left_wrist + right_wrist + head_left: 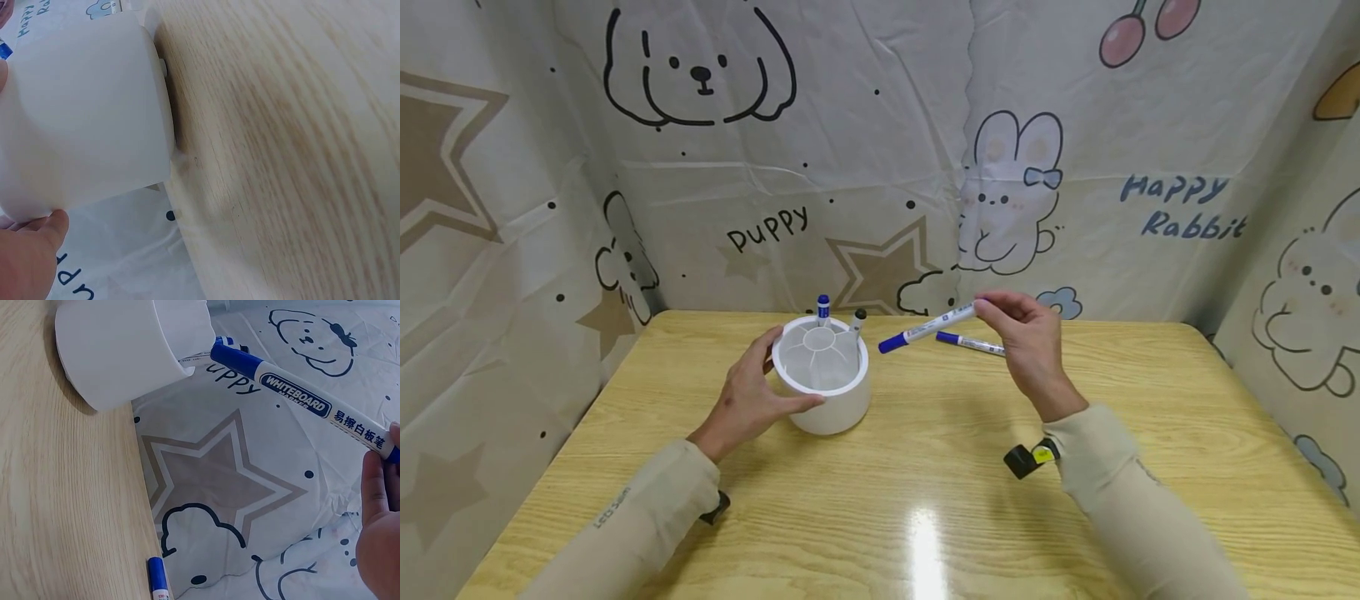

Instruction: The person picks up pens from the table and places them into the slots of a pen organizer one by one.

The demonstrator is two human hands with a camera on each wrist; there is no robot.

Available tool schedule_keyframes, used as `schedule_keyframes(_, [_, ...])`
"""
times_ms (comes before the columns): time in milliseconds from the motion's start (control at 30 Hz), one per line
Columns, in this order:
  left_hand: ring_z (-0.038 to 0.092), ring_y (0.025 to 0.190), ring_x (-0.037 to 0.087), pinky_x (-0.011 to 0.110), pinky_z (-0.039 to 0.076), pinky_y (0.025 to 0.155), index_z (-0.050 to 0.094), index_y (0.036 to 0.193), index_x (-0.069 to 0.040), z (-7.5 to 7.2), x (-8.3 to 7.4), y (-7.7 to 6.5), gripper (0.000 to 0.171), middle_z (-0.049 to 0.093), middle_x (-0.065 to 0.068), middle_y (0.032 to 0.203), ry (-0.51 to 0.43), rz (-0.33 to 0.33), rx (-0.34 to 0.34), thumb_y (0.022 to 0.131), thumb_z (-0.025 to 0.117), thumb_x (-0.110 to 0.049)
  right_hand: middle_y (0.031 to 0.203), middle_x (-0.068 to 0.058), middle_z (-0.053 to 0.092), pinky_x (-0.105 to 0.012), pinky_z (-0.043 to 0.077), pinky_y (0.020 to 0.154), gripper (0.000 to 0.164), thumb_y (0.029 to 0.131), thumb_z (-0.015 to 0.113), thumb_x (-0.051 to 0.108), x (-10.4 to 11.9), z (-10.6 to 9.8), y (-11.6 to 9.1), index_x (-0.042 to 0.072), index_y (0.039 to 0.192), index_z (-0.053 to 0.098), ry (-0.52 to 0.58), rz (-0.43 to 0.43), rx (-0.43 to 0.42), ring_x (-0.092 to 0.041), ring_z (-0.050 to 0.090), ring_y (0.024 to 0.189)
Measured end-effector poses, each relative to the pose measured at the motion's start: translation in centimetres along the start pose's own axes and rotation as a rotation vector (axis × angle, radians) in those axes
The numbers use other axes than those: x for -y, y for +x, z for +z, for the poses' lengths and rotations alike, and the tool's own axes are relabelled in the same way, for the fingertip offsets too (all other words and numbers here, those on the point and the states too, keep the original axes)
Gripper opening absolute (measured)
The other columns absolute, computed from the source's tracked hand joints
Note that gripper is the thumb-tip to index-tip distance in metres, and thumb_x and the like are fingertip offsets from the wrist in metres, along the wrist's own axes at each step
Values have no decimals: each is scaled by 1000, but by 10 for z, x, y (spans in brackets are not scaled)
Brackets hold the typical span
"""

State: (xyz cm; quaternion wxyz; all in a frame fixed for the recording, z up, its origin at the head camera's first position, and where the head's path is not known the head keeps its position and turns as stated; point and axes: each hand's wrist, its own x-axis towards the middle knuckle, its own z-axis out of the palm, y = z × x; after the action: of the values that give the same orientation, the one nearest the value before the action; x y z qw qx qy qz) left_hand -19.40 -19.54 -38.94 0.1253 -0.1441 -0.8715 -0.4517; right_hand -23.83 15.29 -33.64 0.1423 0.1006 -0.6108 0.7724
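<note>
A round white pen holder with inner dividers stands on the table, and my left hand grips it from the left, thumb at the near side. Inside it stand a blue-capped marker and a black-capped marker. My right hand pinches a blue whiteboard marker by its rear end. This marker slants in the air right of the pen holder, its capped end pointing left and down. Another blue marker lies on the table behind the right hand, its far end hidden.
The wooden table ends at the back against a hanging cloth printed with cartoon animals and stars. Similar cloth closes off both sides. A dark strap mount with a yellow label sits at the right wrist.
</note>
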Motion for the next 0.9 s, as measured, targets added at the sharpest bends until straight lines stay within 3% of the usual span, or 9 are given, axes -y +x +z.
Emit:
schedule_keyframes(700, [49,131,33,47,45,110,28,153,0,0,1,0,117,47,18,144,6,-15,11,64,97,-30,89,3,73,-23,59,82,10,89,76,4,-6,18,0,14,91,74,-45,-1,18,-11,66,83])
schedule_keyframes(900, [49,131,32,46,45,110,29,153,-3,0,-1,0,116,46,16,144,6,-24,10,64,97,-31,90,5,73,-22,59,83,17,89,74,1,-9,24,-1,18,88,74,-34,-1,35,-9,66,85])
